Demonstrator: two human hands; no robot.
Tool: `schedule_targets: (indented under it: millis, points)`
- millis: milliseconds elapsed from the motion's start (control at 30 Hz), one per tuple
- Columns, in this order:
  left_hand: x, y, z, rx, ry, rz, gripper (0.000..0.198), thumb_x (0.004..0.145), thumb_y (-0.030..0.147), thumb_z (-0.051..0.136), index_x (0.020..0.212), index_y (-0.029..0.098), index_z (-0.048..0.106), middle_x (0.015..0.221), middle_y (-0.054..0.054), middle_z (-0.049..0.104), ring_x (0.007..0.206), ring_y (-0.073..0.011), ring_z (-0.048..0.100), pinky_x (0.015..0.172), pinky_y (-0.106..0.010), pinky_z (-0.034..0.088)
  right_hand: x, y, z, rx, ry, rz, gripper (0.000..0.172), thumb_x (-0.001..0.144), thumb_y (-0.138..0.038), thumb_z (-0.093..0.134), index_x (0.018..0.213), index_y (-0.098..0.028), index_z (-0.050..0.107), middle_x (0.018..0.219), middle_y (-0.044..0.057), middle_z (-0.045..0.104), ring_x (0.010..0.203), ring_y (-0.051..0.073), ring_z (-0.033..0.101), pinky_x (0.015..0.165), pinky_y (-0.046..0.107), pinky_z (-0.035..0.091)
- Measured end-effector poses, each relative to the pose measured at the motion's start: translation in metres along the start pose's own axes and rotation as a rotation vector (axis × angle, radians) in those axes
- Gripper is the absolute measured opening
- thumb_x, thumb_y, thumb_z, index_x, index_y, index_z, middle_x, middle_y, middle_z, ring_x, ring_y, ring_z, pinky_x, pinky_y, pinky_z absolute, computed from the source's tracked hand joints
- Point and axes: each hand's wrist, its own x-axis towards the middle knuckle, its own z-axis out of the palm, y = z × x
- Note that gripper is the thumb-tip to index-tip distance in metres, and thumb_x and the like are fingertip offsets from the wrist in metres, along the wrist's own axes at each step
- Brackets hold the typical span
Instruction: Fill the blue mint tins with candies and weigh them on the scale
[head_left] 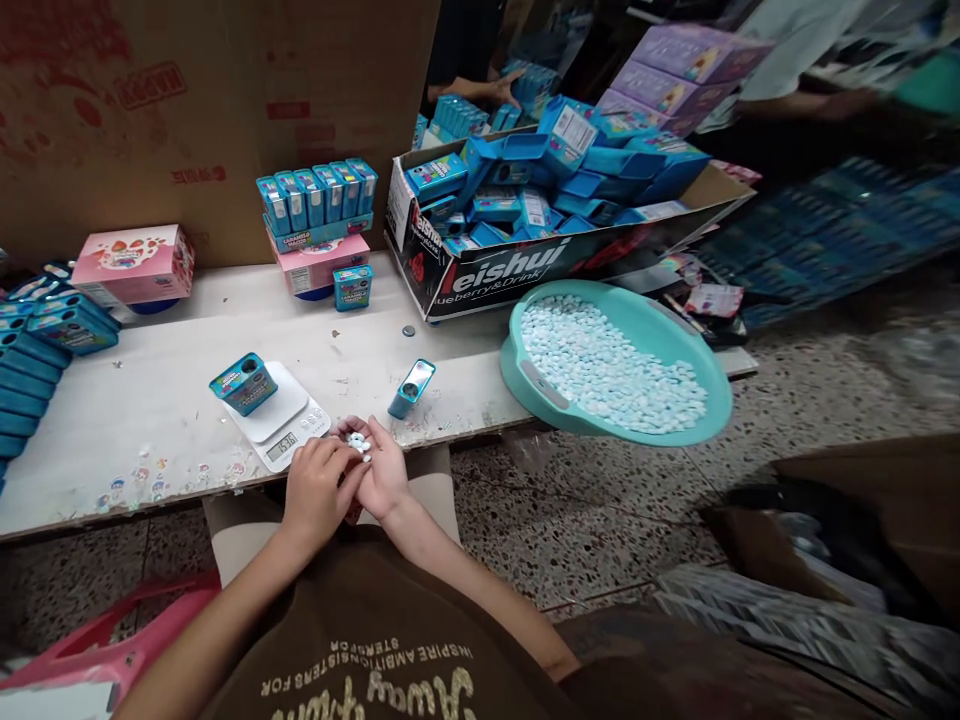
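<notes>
White worktop (187, 335), hands together: left hand (321, 487), grip unclear, at pale candies (358, 441) cupped in right hand (385, 472); blue candy tin (253, 392) on digital scale (283, 418), ten o'clock, long axis eight-to-two, left hand nearer!

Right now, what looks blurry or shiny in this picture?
In the head view, the blue packs at far right are smeared by blur; in the same view, the small tin left of the basin has bright glare on its top, while the candies look fairly crisp.

Two foreground hands (319, 485); one scale (281, 420); one basin (516, 378); six tray-held tins (309, 195).
</notes>
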Motion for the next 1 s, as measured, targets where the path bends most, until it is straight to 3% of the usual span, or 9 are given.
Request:
schedule_targets:
  millis: [167, 267, 367, 500, 600, 700, 800, 900, 1000]
  points:
    - [0.001, -0.002, -0.007, -0.068, 0.057, -0.026, 0.010, 0.085, 0.027, 0.055, 0.085, 0.020, 0.062, 0.084, -0.003, 0.064, 0.085, -0.0175, 0.054, 0.075, -0.032, 0.039, 0.000, 0.001, 0.002, 0.043, 0.000, 0.024, 0.036, 0.093, -0.029, 0.036, 0.075, -0.014, 0.063, 0.071, 0.006, 0.065, 0.072, 0.012, 0.062, 0.071, 0.023, 0.052]
    - [0.013, -0.026, -0.031, 0.005, 0.242, -0.045, 0.009, 0.083, 0.027, 0.058, 0.085, 0.020, 0.063, 0.083, -0.003, 0.065, 0.083, -0.0169, 0.056, 0.078, -0.032, 0.039, 0.000, -0.003, 0.001, 0.119, 0.066, 0.058, 0.035, 0.093, -0.025, 0.035, 0.077, -0.013, 0.063, 0.070, 0.005, 0.064, 0.072, 0.012, 0.063, 0.068, 0.022, 0.053]
    - [0.035, -0.063, -0.065, 0.235, 0.407, -0.097, 0.014, 0.082, 0.032, 0.058, 0.084, 0.020, 0.065, 0.083, -0.004, 0.065, 0.084, -0.0196, 0.055, 0.079, -0.035, 0.036, 0.000, -0.005, 0.002, 0.157, 0.107, 0.069, 0.033, 0.093, -0.024, 0.037, 0.078, -0.012, 0.063, 0.071, 0.006, 0.064, 0.073, 0.012, 0.064, 0.068, 0.022, 0.054]
    - [0.061, -0.102, -0.090, 0.400, 0.321, -0.150, 0.023, 0.084, 0.039, 0.053, 0.083, 0.021, 0.067, 0.082, -0.007, 0.064, 0.088, -0.0244, 0.052, 0.079, -0.039, 0.032, -0.001, -0.004, 0.003, 0.176, 0.098, 0.097, 0.032, 0.093, -0.025, 0.038, 0.077, -0.012, 0.063, 0.071, 0.007, 0.064, 0.073, 0.013, 0.065, 0.067, 0.023, 0.055]
    - [0.066, -0.111, -0.091, 0.470, 0.234, -0.160, 0.028, 0.084, 0.041, 0.052, 0.084, 0.019, 0.068, 0.083, -0.010, 0.064, 0.087, -0.0274, 0.051, 0.076, -0.041, 0.033, -0.001, -0.003, 0.002, 0.172, 0.095, 0.102, 0.032, 0.093, -0.026, 0.039, 0.077, -0.013, 0.063, 0.071, 0.006, 0.065, 0.073, 0.013, 0.065, 0.067, 0.024, 0.056]
    - [0.058, -0.099, -0.090, 0.498, 0.257, -0.150, 0.027, 0.083, 0.042, 0.053, 0.088, 0.019, 0.067, 0.084, -0.010, 0.064, 0.087, -0.0275, 0.051, 0.074, -0.040, 0.034, 0.000, -0.003, -0.001, 0.165, 0.089, 0.093, 0.030, 0.092, -0.027, 0.040, 0.079, -0.013, 0.063, 0.072, 0.007, 0.066, 0.074, 0.014, 0.065, 0.068, 0.025, 0.056]
    - [0.040, -0.070, -0.085, 0.344, 0.226, -0.088, 0.020, 0.084, 0.038, 0.055, 0.089, 0.022, 0.065, 0.085, -0.006, 0.065, 0.087, -0.0236, 0.054, 0.076, -0.037, 0.037, 0.001, -0.003, -0.001, 0.161, 0.089, 0.093, 0.030, 0.092, -0.028, 0.040, 0.083, -0.012, 0.063, 0.076, 0.008, 0.067, 0.078, 0.015, 0.066, 0.071, 0.026, 0.056]
    - [0.015, -0.036, -0.068, 0.117, 0.154, -0.028, 0.013, 0.084, 0.031, 0.056, 0.089, 0.021, 0.062, 0.084, -0.003, 0.066, 0.081, -0.0189, 0.056, 0.076, -0.033, 0.040, 0.002, -0.002, 0.002, 0.155, 0.075, 0.125, 0.031, 0.093, -0.030, 0.038, 0.088, -0.010, 0.062, 0.083, 0.011, 0.069, 0.084, 0.016, 0.066, 0.075, 0.028, 0.055]
    - [-0.010, -0.012, -0.044, 0.025, 0.050, -0.025, 0.023, 0.084, 0.030, 0.056, 0.105, 0.020, 0.057, 0.087, -0.004, 0.065, 0.081, -0.0182, 0.057, 0.073, -0.032, 0.042, 0.000, 0.000, 0.004, 0.138, 0.041, 0.170, 0.033, 0.094, -0.032, 0.036, 0.092, -0.009, 0.061, 0.087, 0.011, 0.069, 0.086, 0.017, 0.066, 0.074, 0.028, 0.055]
